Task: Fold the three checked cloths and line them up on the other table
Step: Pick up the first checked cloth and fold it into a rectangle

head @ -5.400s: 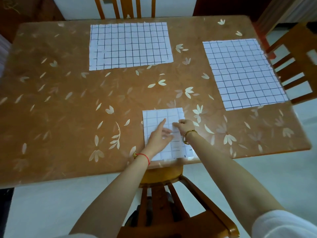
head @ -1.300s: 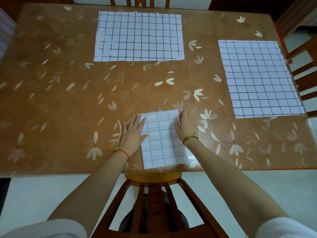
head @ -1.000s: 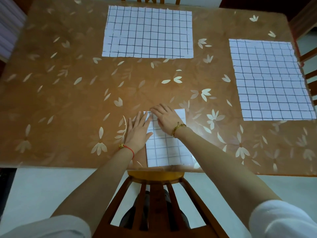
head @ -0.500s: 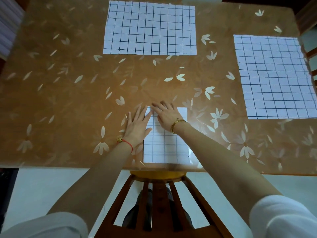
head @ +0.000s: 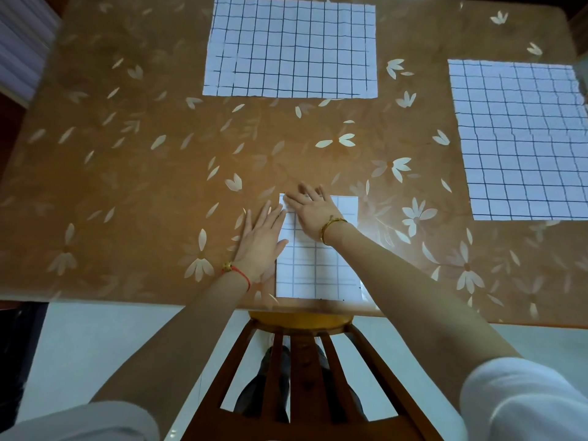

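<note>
A folded white checked cloth lies at the near edge of the brown flowered table. My left hand rests flat on the table, its fingers spread, touching the cloth's left edge. My right hand lies flat across the cloth's far left corner, fingers apart. Two more checked cloths lie unfolded and flat: one at the far middle, one at the right.
A wooden chair back stands directly under me against the table's near edge. Pale floor shows on both sides of it. White slats are at the far left.
My right hand slid from the folded cloth's right edge across to its far left corner. The left hand stayed at the left edge. The view shifted closer over the table.
</note>
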Demonstrator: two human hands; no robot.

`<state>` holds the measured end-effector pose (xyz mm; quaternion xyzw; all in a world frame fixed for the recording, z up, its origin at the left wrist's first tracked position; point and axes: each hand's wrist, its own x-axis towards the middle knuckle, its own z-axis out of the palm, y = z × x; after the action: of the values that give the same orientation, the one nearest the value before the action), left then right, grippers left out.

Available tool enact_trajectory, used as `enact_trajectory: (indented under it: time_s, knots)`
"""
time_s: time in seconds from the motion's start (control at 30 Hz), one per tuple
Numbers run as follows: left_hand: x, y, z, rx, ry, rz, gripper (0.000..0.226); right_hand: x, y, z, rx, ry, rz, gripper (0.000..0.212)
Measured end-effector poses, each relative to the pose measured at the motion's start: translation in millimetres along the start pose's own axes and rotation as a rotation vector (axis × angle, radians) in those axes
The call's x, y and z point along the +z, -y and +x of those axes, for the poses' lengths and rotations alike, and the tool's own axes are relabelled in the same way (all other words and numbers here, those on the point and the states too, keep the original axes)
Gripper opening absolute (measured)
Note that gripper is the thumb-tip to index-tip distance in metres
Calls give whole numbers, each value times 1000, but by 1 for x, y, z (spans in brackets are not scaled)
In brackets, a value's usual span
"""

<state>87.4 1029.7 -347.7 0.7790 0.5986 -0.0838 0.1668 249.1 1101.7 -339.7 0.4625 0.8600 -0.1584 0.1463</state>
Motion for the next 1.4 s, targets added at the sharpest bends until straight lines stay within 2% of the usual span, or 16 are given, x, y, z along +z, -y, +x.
enact_trajectory:
  time_s: [0.17,0.43,0.77,0.93,1.03,1.13,1.23,1.3,1.4]
  knots:
    - [13,2,-33,46,-82,40,57,-4,7,-2,28,28,-31,59]
    - [20,-9,-72,85,-61,61,49,-7,15,-8,69,78,-137,59]
    - [39,-14,-128,111,-136,-149,37,-8,18,-9,85,125,-165,64]
    - [41,-13,-133,107,-107,-213,40,-3,18,-14,85,89,-131,65]
    - [41,-13,-135,88,-105,-232,39,1,17,-24,106,-34,-12,61]
    - [41,-14,-134,60,-98,-252,35,11,11,-43,267,-305,254,42]
    - [33,-18,-130,12,-102,-293,30,26,-6,-69,534,-507,480,26]
    - [27,-18,-122,-42,-108,-342,28,38,-20,-85,702,-515,588,19]
    - [16,-21,-103,-161,-169,-522,25,48,-38,-107,812,-483,682,17]
